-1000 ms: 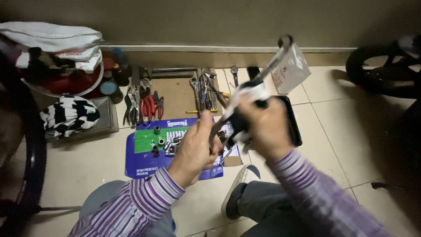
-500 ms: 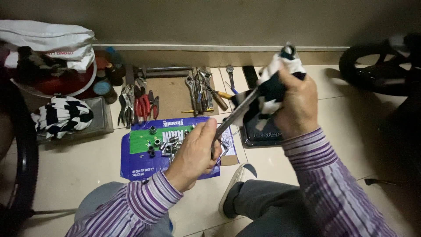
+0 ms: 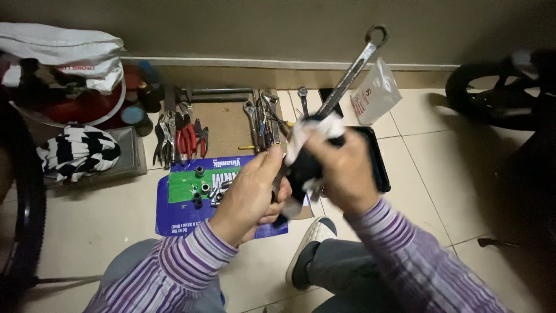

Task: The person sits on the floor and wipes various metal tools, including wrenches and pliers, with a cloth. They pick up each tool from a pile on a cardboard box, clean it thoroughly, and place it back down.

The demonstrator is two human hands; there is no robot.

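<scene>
While the wrench point(image 3: 347, 78) is clamped low in the left hand point(image 3: 252, 194), the rag point(image 3: 307, 156), gripped in the right hand point(image 3: 341, 171), is best drawn along the shank.

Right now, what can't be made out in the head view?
- Wrench lower end: hidden by the rag and both hands.
- Right hand grip: fingers buried in the rag.
- Left hand palm: turned away.
- Sockets on the blue sheet: too small to size.
- Bicycle wheel: dark, cut off by the right edge.
</scene>
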